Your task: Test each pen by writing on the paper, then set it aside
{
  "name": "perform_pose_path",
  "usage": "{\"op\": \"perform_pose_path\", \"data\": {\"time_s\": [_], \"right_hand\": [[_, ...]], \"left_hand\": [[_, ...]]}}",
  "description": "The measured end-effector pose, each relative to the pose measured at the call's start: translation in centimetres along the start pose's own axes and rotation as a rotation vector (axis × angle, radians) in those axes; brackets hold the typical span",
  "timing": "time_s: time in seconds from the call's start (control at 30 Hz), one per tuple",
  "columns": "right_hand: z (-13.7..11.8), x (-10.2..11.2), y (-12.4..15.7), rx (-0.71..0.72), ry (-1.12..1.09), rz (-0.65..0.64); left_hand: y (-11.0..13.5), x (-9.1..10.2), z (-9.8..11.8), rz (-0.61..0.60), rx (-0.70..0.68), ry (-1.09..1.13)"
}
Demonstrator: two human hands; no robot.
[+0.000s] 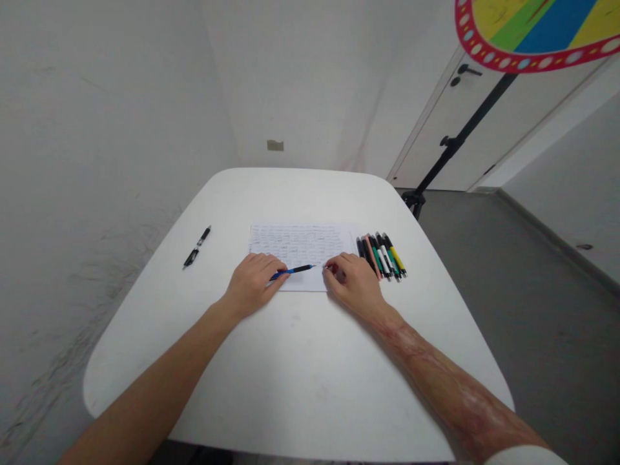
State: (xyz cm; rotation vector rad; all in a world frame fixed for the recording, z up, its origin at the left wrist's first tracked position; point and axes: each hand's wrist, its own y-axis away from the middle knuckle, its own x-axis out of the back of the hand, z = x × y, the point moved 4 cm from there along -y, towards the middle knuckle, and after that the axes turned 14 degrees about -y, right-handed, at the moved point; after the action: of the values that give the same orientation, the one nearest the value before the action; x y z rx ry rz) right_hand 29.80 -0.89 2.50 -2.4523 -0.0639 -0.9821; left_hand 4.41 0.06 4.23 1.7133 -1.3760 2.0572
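Observation:
A sheet of paper (300, 248) covered in handwriting lies in the middle of the white table (290, 361). My left hand (252, 284) rests on the sheet's near left corner, fingers closed around a blue and black pen (293, 271) whose tip points right. My right hand (352, 281) rests on the sheet's near right corner, fingers curled with the fingertips pinched close to the pen's tip. I cannot make out whether anything is between those fingertips.
A row of several coloured pens (382, 255) lies right of the paper. A single black pen (196, 247) lies far left on the table. A coloured wheel on a black stand (450, 145) stands beyond the table near a door.

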Motion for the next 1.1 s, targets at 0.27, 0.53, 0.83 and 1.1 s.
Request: {"op": "perform_pose_path", "data": {"time_s": [0.27,0.53,0.83,1.1], "right_hand": [[-0.4,0.3,0.5,0.055,-0.504,0.12],[-0.6,0.2,0.4,0.034,-0.537,0.135],[-1.1,0.1,0.5,0.075,-0.513,0.076],[-1.3,0.2,0.4,0.064,-0.503,0.062]], "left_hand": [[-0.1,0.0,0.2,-0.006,-0.023,-0.009],[-0.1,0.1,0.2,-0.002,-0.036,-0.001],[-0.2,0.1,0.5,0.004,-0.065,-0.005],[-0.2,0.2,0.7,-0.006,-0.074,-0.027]]}}
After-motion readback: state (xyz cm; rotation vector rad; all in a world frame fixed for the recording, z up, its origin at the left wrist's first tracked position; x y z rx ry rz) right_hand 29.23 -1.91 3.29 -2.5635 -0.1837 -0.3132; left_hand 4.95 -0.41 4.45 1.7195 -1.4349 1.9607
